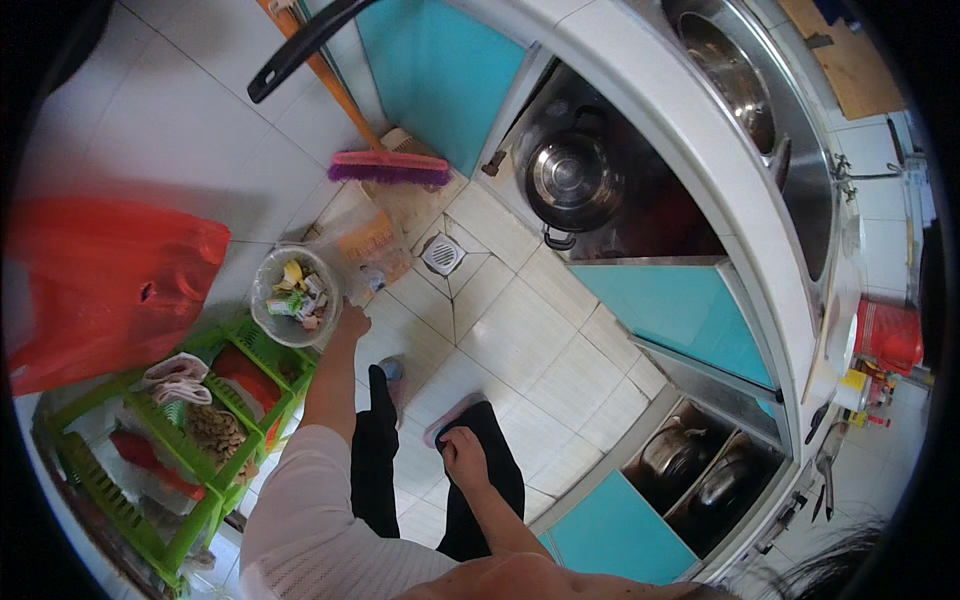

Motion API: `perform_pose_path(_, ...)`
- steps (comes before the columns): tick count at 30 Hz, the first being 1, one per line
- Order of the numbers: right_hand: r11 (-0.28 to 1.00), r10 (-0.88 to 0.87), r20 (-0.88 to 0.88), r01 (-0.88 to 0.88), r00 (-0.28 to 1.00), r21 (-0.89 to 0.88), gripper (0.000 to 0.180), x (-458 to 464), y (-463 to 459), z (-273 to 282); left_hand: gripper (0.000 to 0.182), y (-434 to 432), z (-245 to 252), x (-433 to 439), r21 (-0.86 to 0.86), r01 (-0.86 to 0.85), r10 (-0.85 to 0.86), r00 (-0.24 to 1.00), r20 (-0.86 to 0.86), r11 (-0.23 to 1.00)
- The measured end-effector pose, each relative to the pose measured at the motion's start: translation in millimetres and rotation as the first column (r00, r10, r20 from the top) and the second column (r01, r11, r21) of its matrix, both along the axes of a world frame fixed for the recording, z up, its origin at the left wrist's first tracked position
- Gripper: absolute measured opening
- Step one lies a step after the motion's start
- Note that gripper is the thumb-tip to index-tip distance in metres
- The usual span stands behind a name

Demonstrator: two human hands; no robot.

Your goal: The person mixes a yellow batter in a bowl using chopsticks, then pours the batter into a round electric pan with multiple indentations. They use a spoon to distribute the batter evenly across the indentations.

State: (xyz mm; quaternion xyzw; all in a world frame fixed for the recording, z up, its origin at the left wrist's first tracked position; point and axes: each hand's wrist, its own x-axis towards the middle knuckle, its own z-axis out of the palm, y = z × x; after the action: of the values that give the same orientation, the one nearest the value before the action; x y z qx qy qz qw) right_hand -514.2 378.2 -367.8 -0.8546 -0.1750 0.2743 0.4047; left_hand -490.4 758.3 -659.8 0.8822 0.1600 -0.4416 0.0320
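Observation:
My left hand (354, 320) is at the right rim of a small clear plastic waste bin (264, 319), its fingers curled. Whether they grip the rim or only rest against it, I cannot tell. Inside the bin lies mixed rubbish (300, 296), with a yellow peel and scraps of packaging. A clear plastic bag with orange print (371, 244) stands just beyond the bin, close to my left hand. My right hand (465, 456) is by my knee in black trousers (499, 480), its fingers loosely curled and nothing visible in them.
A green plastic rack (217, 491) with vegetables stands at left, beside a red plastic bag (112, 277). Ahead are a broom (390, 166) and a floor drain (442, 253). At right, open turquoise cabinets hold a lidded pot (574, 180) and other pans. A black handle (300, 56) juts overhead.

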Motion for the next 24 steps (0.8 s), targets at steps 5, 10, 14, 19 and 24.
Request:
perform_pose_path(5,1.0,-0.01,-0.064,0.01,0.998,-0.008,0.019,1,7,-8,0.046,2,-17,18,-0.123,-0.464,0.477,0.87,0.123,0.877)
perform_pose_path(10,0.999,-0.003,-0.174,-0.006,0.985,-0.051,0.019,-14,18,2,0.032,-20,102,78,-0.562,-0.356,0.659,0.282,0.697,0.747)
perform_pose_path(14,0.999,-0.022,-0.195,0.013,0.98,-0.05,0.02,-28,21,13,0.033,4,190,97,-0.555,-0.345,0.628,0.149,0.764,0.757)
perform_pose_path(19,0.999,-0.023,-0.186,0.018,0.982,-0.027,0.02,-34,11,34,0.04,48,241,82,-0.513,-0.457,0.522,-0.119,0.845,0.726)
perform_pose_path(24,0.997,-0.021,-0.216,0.004,0.976,-0.078,0.02,-26,-15,53,0.05,61,254,52,-0.52,-0.564,0.473,-0.243,0.847,0.641)
